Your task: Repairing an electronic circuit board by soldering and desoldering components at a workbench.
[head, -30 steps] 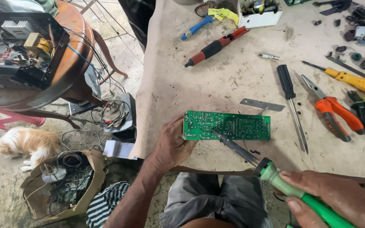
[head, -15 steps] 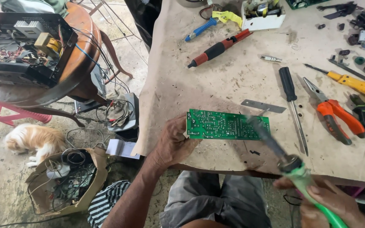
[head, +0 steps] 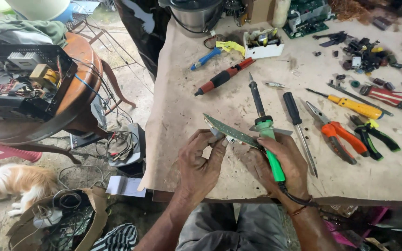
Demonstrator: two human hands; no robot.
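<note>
Circuit board (head: pixel 231 131) above cluttered workbench (head: pixel 187 107)

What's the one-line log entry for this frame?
left hand: holds circuit board tilted | right hand: holds soldering iron, tip up | workbench

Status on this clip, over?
Left hand tilts circuit board on edge. Right hand grips soldering iron, tip up. Screwdriver beside it.
</note>
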